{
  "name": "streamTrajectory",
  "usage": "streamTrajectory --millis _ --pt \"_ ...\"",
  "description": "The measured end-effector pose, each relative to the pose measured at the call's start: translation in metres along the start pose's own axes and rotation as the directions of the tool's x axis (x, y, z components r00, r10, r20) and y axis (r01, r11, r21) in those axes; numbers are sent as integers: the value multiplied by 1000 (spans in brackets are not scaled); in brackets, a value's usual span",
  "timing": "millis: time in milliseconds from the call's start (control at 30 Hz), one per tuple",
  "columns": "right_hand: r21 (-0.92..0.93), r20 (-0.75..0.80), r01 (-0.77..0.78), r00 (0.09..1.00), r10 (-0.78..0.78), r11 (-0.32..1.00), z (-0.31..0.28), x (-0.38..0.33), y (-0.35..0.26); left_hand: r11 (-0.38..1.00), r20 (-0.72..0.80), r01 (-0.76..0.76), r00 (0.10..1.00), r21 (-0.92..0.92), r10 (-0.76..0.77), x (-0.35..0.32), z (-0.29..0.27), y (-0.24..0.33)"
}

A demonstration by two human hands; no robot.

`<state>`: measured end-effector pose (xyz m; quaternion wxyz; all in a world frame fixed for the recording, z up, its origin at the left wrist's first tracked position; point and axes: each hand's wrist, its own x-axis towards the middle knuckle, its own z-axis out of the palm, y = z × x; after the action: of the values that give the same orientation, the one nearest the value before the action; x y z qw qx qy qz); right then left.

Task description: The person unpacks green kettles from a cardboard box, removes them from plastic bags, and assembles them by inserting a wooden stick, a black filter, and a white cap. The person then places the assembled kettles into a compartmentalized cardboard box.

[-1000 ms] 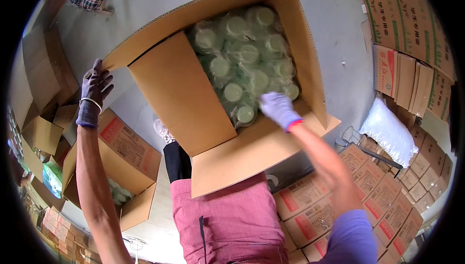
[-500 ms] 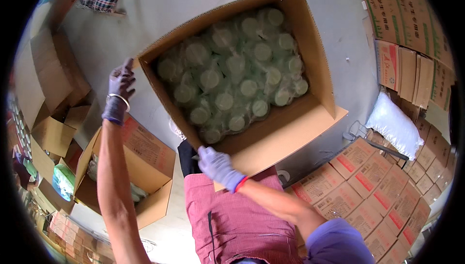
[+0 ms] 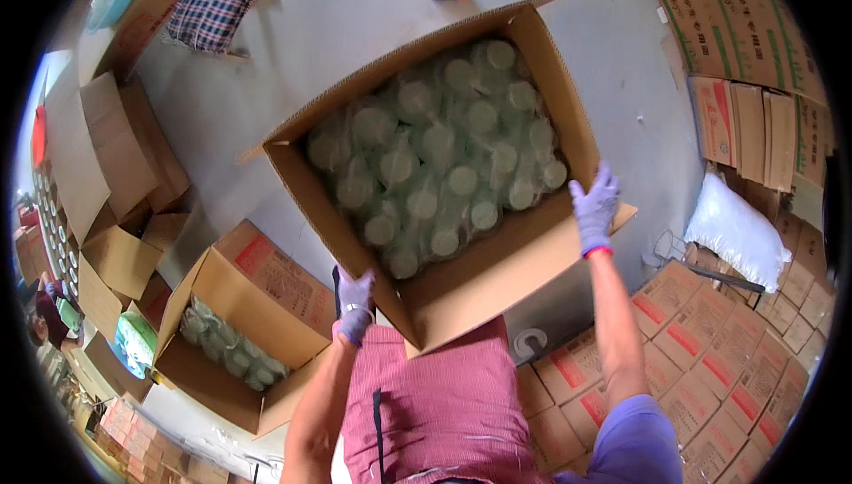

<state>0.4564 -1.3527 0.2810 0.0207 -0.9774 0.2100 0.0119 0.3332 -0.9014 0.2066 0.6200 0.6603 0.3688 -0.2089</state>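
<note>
Head view shows the open box between the left hand at its near-left side and the right hand at its right edge, well apart, their grip impossible to tell, round-topped containers inside too hazy to identify

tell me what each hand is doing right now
Left hand: at the left side of the box, grip unclear.
Right hand: at the box's right edge, thumb spread, grip unclear.
</note>
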Motion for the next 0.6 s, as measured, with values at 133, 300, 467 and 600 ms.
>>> streamTrajectory --millis 133,300,467,600 --pt "-304 476 -166 827 300 938 38 44 96 977 90 16 995 214 -36 13 -17 -6" --pt "-245 464 -139 852 242 960 66 16 107 902 184 -192 974 386 128 59 -12 67" --pt "-47 414 -318 857 308 947 75 -56 113 793 380 -425 886 437 265 152 39 160" --pt "200 502 -595 745 440 779 81 -136 124 591 613 -802 513 91 601 117 129 289"
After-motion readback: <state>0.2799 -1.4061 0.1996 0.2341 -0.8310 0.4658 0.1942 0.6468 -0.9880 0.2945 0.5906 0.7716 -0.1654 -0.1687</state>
